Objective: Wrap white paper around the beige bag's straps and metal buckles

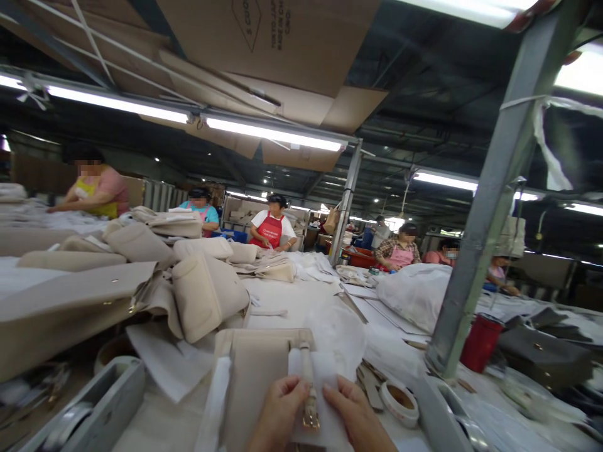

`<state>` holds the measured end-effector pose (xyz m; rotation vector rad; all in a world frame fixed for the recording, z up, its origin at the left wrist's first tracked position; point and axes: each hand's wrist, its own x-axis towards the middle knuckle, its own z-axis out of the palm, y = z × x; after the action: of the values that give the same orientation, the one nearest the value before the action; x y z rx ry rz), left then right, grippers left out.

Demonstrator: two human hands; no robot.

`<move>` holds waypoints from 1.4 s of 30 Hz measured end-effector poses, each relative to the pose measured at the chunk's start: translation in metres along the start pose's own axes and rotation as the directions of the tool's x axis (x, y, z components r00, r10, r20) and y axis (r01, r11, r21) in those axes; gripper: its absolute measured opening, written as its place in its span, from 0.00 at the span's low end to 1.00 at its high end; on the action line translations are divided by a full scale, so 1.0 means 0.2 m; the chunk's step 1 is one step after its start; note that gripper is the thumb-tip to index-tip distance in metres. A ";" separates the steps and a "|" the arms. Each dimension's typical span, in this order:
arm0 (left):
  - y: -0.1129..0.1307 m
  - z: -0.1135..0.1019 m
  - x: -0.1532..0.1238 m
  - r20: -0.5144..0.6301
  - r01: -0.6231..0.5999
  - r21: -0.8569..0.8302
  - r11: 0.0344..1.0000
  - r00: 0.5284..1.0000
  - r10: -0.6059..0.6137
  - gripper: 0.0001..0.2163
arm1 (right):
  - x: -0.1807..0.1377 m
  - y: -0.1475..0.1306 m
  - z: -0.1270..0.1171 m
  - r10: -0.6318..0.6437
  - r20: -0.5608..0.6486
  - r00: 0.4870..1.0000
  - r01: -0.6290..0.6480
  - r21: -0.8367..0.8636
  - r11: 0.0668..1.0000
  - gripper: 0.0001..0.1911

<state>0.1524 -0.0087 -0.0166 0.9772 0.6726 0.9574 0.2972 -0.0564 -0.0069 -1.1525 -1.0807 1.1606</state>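
In front of me lies a beige bag point(257, 367), with a white sheet point(326, 365) over its right part. A narrow beige buckle strap point(306, 364) runs down across the sheet, its gold buckle at the near end. My left hand point(280, 408) is closed, thumb and forefinger pinched at the strap's left edge. To the right of the strap, my right hand point(355, 414) grips the sheet's edge with the thumb on top; its other fingers are partly hidden. White wrapping point(217, 392) lies along the bag's left side.
Beige bags point(207, 295) are piled on the left. A tape roll point(399, 403) and grey metal frames point(94, 408) flank the work area. On the right stand a post point(490, 188), a red cup point(480, 342) and dark bags point(541, 348). Several co-workers sit beyond.
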 end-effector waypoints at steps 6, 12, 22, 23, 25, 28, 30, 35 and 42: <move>-0.08 0.01 0.05 -0.091 -0.025 0.103 0.994 0.995 0.034 0.33 | 0.01 0.06 0.01 0.030 -0.042 0.999 -0.025 0.108 0.994 0.13; -0.01 0.04 -0.03 -0.088 -0.015 0.099 0.995 0.996 0.023 0.26 | -0.06 0.00 0.09 0.009 -0.052 0.999 0.004 0.241 0.971 0.20; 0.00 0.05 -0.06 -0.180 -0.099 0.247 0.964 0.973 0.146 0.17 | -0.06 0.00 0.10 0.054 -0.092 0.994 -0.023 0.316 0.948 0.17; 0.00 0.05 -0.07 -0.189 -0.106 0.270 0.957 0.969 0.160 0.16 | -0.06 0.00 0.10 0.053 -0.097 0.994 -0.019 0.316 0.948 0.18; 0.01 0.05 -0.07 -0.203 -0.107 0.300 0.948 0.964 0.173 0.16 | -0.06 0.01 0.10 0.057 -0.096 0.994 -0.025 0.312 0.950 0.18; 0.00 0.05 -0.06 -0.199 -0.089 0.310 0.947 0.967 0.156 0.15 | -0.06 0.02 0.10 0.080 -0.097 0.992 -0.047 0.304 0.952 0.18; -0.02 0.04 -0.04 -0.193 -0.076 0.313 0.947 0.971 0.142 0.14 | -0.05 0.03 0.10 0.093 -0.117 0.989 -0.055 0.294 0.954 0.19; -0.05 0.03 -0.01 -0.232 -0.060 0.326 0.943 0.963 0.141 0.13 | -0.05 0.04 0.08 0.046 -0.104 0.994 -0.031 0.139 0.990 0.18; 0.01 0.05 -0.07 -0.191 -0.071 0.314 0.947 0.972 0.136 0.09 | 0.01 -0.15 0.02 -0.547 -0.164 0.821 0.117 -0.890 0.442 0.17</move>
<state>0.1551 -0.0246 -0.0102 1.2035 0.9764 1.0803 0.2959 -0.0542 0.0232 -1.7245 -1.4836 -0.1023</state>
